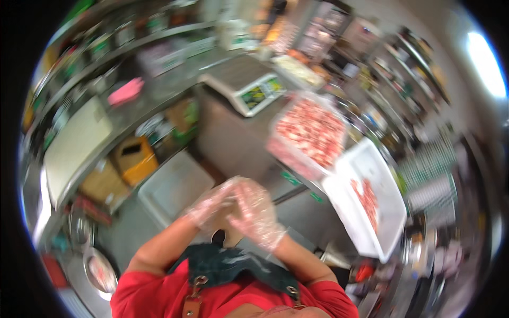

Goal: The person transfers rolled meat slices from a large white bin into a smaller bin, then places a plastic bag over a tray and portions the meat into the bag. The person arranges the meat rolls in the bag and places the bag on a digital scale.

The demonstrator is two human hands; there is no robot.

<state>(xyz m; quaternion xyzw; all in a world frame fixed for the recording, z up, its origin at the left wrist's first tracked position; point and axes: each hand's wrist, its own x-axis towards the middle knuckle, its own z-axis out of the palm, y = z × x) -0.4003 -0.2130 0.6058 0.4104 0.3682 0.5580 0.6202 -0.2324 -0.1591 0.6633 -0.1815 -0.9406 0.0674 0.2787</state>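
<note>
Both of my hands wear clear plastic gloves and meet in front of my dark apron. The fingers of my left hand (212,200) touch the fingers of my right hand (256,210), and blur hides whether either one grips the other's glove. Ahead and to the right, a clear tub (296,159) is heaped with chopped pinkish-red meat (312,129). Beside it a tilted white plastic bin (350,222) holds a few strips of raw meat (368,200). A digital scale (260,93) stands beyond my hands on the steel worktable (230,139).
To the left, a cream cutting board (77,147) and a pink glove or cloth (126,91) lie on a steel counter (159,93). Below are cardboard boxes (103,181) and a translucent tub (177,185). A round bowl (99,270) sits low left. Stacked trays (431,198) stand right.
</note>
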